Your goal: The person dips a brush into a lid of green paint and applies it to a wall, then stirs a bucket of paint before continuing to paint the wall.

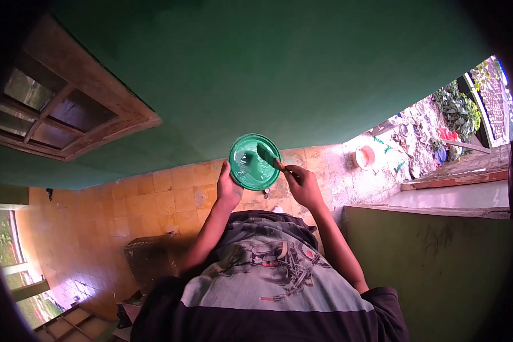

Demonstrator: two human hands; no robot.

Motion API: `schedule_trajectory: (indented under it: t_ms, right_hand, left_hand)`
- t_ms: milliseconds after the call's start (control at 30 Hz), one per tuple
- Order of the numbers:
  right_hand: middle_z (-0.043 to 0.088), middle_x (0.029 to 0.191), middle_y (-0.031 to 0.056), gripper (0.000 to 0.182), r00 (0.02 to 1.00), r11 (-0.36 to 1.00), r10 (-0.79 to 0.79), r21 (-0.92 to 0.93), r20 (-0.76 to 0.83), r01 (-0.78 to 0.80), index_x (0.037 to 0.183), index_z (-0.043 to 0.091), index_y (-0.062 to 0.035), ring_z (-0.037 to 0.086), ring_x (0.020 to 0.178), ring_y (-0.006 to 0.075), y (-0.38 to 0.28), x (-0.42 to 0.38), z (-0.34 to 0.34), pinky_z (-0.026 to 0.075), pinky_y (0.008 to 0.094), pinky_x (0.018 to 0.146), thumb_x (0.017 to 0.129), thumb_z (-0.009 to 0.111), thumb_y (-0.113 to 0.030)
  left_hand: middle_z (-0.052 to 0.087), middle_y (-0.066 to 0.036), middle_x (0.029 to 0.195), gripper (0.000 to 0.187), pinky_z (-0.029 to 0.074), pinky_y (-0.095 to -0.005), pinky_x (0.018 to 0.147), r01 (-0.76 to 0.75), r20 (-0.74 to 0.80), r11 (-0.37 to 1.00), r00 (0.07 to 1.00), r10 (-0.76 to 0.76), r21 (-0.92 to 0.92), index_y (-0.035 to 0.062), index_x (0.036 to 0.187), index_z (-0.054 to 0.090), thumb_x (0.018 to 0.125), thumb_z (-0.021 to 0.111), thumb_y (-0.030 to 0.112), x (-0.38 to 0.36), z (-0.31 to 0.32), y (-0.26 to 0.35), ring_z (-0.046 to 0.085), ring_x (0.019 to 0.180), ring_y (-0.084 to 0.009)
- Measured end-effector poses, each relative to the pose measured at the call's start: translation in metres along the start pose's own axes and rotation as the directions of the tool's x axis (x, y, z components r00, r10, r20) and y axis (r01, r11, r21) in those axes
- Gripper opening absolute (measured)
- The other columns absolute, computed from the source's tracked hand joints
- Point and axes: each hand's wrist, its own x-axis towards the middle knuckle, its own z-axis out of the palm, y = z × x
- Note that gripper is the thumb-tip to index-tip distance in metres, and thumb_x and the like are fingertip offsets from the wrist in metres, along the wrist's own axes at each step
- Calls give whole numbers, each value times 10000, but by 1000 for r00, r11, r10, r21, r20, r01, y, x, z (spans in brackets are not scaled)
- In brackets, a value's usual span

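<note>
A round green tub (249, 174) with wet, shiny green paint inside is held up in front of my chest. My left hand (229, 185) grips its lower left side, the thumb on the rim. In my right hand (301, 183) is a brush (266, 154), its dark green-coated head over the right part of the tub's opening. The fingers of my right hand are closed round the brush's handle, beside the tub's right rim.
A green wall (256, 74) rises just ahead, with a wooden-framed window (68, 108) at the left. Beyond the tub lies a tiled floor (108, 219). A pale bucket (365, 157) stands at the right near debris. A low green wall (427, 268) is at my right.
</note>
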Motion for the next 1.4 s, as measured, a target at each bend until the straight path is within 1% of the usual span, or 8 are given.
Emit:
schedule_trajectory:
  t_ms: [100, 300, 767, 1000, 1067, 1100, 1167, 1400]
  right_hand:
    - [670, 838, 204, 211, 949, 949, -269, -210, -163, 233, 1062, 733, -32, 670, 730, 367, 3, 9, 15, 523, 459, 651, 905, 636, -132]
    - [604, 729, 153, 233, 897, 866, -432, -321, -90, 384, 1086, 748, -54, 624, 648, 349, -15, 7, 25, 496, 455, 593, 875, 661, -100]
    - [583, 759, 74, 390, 852, 741, -442, -422, 279, 522, 1154, 773, -311, 633, 643, 288, -7, -3, -7, 522, 414, 584, 819, 661, -145]
    - [676, 738, 199, 234, 950, 890, -231, -348, 210, 294, 1001, 806, -138, 659, 654, 348, 5, 28, -27, 529, 437, 662, 850, 635, -191]
    - [588, 604, 81, 224, 958, 964, -240, -78, 157, 254, 976, 771, -28, 506, 489, 173, 18, 36, -19, 417, 344, 517, 925, 637, -199]
    - [588, 604, 81, 224, 959, 964, -239, -78, 155, 253, 976, 771, -28, 506, 489, 173, 18, 36, -16, 417, 344, 517, 925, 637, -199]
    - [542, 600, 21, 281, 969, 975, 41, 202, 245, -92, 916, 765, 2, 436, 506, 88, 18, 35, -4, 361, 303, 483, 962, 613, -229]
    - [583, 625, 75, 334, 981, 989, 144, 0, 133, -145, 929, 780, 13, 538, 585, 147, 46, 23, 4, 438, 343, 581, 916, 611, -275]
  left_hand:
    - [545, -92, 1435, 460, 374, -453, 1153, -13, 49, 997, 999, 10, 70, 90, 1421, 488, 1101, 375, 400, -1, 3, -2, 510, 1337, -261]
    - [587, -65, 1338, 346, 423, -392, 1095, -41, 82, 984, 996, 27, 174, 84, 1320, 536, 1101, 411, 321, -8, 10, -2, 550, 1276, -207]
    - [612, -55, 1275, 302, 438, -379, 1062, -52, 56, 982, 998, 42, 182, 96, 1256, 558, 1101, 403, 303, 4, -7, -1, 575, 1220, -195]
    - [619, -53, 1270, 310, 449, -371, 1052, -44, 43, 982, 998, 37, 184, 91, 1271, 565, 1095, 425, 303, 2, -3, 2, 577, 1221, -189]
    - [623, -47, 1260, 300, 449, -357, 1049, -40, 14, 981, 999, 38, 188, 91, 1261, 573, 1093, 437, 300, 5, -7, -1, 584, 1206, -182]
    - [623, -47, 1260, 300, 449, -357, 1049, -39, 15, 981, 999, 36, 190, 91, 1261, 573, 1093, 437, 300, 4, -4, -1, 584, 1206, -182]
    - [626, -40, 1244, 297, 447, -347, 1047, -56, 55, 971, 998, 44, 231, 93, 1248, 583, 1094, 440, 302, 0, 1, -1, 586, 1189, -168]
    - [600, -45, 1276, 293, 442, -368, 1059, -163, 27, 932, 986, 163, 325, 103, 1258, 555, 1095, 436, 316, 5, -8, 5, 564, 1229, -181]
